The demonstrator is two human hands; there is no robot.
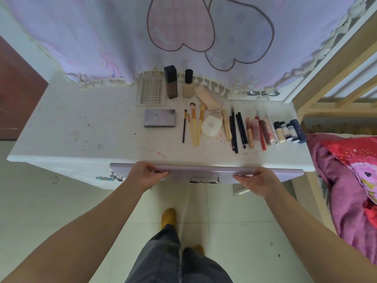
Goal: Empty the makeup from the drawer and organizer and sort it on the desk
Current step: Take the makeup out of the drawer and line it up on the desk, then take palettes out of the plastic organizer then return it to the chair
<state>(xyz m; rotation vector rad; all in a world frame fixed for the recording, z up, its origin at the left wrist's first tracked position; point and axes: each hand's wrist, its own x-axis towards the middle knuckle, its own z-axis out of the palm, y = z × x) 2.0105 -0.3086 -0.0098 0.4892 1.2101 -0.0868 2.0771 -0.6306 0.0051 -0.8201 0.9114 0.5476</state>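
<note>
The lilac drawer front (pixel 204 172) sits nearly flush under the white desk (pixel 81 127). My left hand (pixel 145 175) grips its top edge left of centre, fingers curled over the rim. My right hand (pixel 258 180) lies against the front on the right with fingers straight. Makeup lies sorted on the desk: a grey palette (pixel 159 117), a clear tray (pixel 152 91), two foundation bottles (pixel 179 82), several brushes (pixel 193 123), a white compact (pixel 211 123), dark pencils (pixel 237 128), lip tubes (pixel 259 130) and small bottles (pixel 289 130).
A lilac curtain with heart prints (pixel 183 37) hangs behind the desk. A wooden bed frame (pixel 326 78) and pink bedding (pixel 350 180) stand at the right. A dark red door (pixel 14 88) is at the left. My legs and slippers are on the tiled floor (pixel 61 211).
</note>
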